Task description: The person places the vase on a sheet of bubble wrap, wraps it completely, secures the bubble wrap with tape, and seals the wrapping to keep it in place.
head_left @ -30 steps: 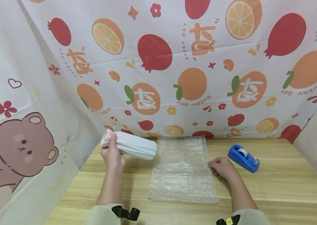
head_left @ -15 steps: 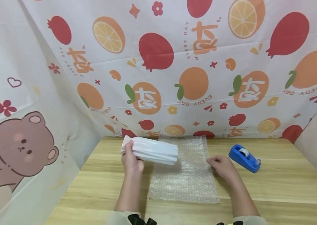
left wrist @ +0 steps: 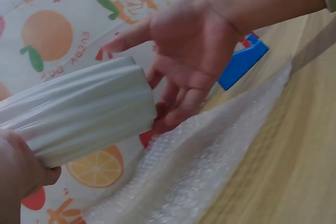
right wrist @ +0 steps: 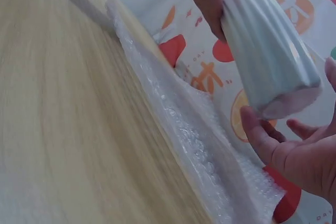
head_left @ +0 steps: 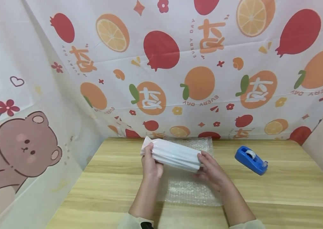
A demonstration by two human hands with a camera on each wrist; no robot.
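A white ribbed vase (head_left: 175,155) is held in the air, lying nearly level over the bubble wrap (head_left: 194,192). My left hand (head_left: 150,166) grips it near the flared end, thumb on top. At the other end, my right hand (head_left: 213,174) has come up with its fingers spread around the flat base. The left wrist view shows this right hand (left wrist: 194,51) with its palm turned toward the vase (left wrist: 79,108). From the right wrist, its fingertips appear right at the edge of the base (right wrist: 291,103).
The bubble wrap sheet lies flat on the wooden table (head_left: 115,190), its far edge against the fruit-print cloth (head_left: 115,66). To the right stands a blue tape dispenser (head_left: 251,160) with a roll in it. A bear-print cloth (head_left: 32,146) hangs on the left.
My left hand has carried the vase rightward over the bubble wrap. My right hand has left the sheet's right edge and risen to the base of the vase.
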